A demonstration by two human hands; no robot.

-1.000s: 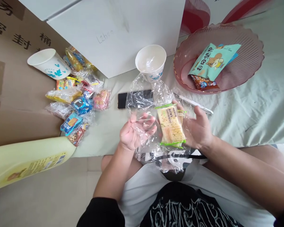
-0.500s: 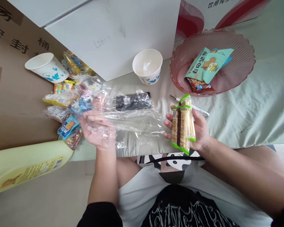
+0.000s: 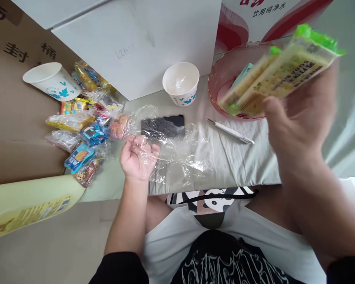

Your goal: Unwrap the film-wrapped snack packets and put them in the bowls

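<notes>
Raised at the right, my right hand is closed around packs of biscuits in clear wrappers with green ends. They are tilted over the front of a pink ribbed bowl and hide much of it; a bit of a teal packet shows inside. My left hand has its fingers curled on a crumpled clear plastic bag, which spreads to the right over the cloth. A black phone lies behind the bag, partly under its film.
A white pen-like cutter lies before the bowl. One paper cup stands upright; another paper cup leans beside several wrapped snacks. White box, carton and a yellow jug border the surface.
My right hand has lifted the packs of biscuits up and right, from the front of the cloth to the bowl. My left hand has moved slightly right with the plastic bag.
</notes>
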